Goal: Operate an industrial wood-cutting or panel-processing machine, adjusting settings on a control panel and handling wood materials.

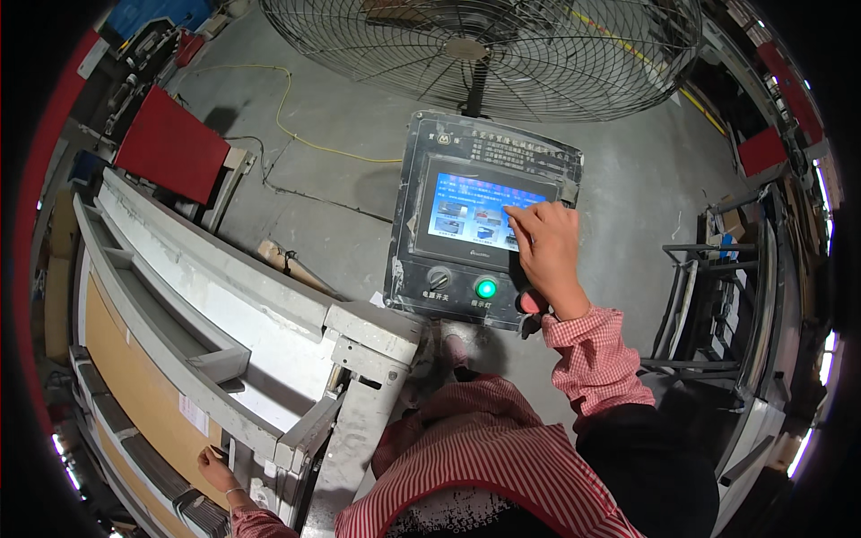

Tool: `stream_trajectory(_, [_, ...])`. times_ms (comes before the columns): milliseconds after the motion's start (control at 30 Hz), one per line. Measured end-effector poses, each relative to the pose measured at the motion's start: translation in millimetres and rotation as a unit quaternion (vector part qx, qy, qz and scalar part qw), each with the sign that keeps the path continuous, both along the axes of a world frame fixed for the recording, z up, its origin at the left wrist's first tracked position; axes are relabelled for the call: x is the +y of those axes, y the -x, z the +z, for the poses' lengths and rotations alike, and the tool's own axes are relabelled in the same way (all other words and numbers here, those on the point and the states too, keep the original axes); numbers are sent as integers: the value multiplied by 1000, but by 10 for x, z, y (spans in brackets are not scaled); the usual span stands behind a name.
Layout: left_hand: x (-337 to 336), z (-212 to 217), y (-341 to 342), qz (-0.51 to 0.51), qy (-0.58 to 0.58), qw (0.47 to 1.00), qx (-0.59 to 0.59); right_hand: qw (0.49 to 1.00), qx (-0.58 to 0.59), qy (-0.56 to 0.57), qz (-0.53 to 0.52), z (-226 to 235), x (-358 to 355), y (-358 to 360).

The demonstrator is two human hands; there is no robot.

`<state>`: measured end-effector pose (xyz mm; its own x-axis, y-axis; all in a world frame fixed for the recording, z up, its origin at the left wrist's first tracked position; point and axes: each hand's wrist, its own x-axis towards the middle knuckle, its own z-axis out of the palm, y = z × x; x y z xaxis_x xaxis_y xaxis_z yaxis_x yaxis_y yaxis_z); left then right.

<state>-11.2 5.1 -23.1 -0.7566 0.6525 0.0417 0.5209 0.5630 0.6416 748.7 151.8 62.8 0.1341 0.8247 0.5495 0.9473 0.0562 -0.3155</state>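
Observation:
My right hand (pixel 549 251) is over a control panel (pixel 413 269) in front of me. Its index finger reaches out to the lit blue touchscreen (pixel 471 208), at or just above the glass near its right side; nothing is held. Below the screen are a black rotary switch (pixel 439 278), a glowing green lamp (pixel 485 288) and a red knob (pixel 531 302), partly covered by my wrist. At the lower left, my left hand (pixel 218 471) is by the edge of a brown board (pixel 161 386). Its fingers are curled beside a small dark piece I cannot make out.
A large wire-cage fan (pixel 466 49) stands behind the panel. At left is a long grey machine frame (pixel 269 314) with a white inner surface. A metal rack (pixel 717 305) stands at right. A yellow cable (pixel 289 99) crosses the floor near a red panel (pixel 170 139).

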Motion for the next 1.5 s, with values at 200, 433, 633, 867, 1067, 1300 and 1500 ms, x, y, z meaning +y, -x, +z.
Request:
stream_trajectory(200, [-13,8,10,0,4,1000,0,1000,-14,-16,20,53,121,23])
stream_trajectory(433, [16,58,-115,4,-17,999,-26,1000,-15,8,23,94,176,29])
stream_trajectory(633, [-14,30,-34,-24,12,1000,9,979,120,28,162,331,714,70])
stream_trajectory(867, [-50,-31,84,-7,15,1000,0,956,63,207,199,435,1291,204])
stream_trajectory(1067, [17,58,-104,3,9,999,-42,952,69,211,209,447,1298,145])
stream_trajectory(1300, [-32,17,-14,-6,5,1000,-11,985,-11,59,160,195,674,20])
stream_trajectory(1500, [-39,5,19,-15,18,1000,19,989,-6,35,144,80,544,57])
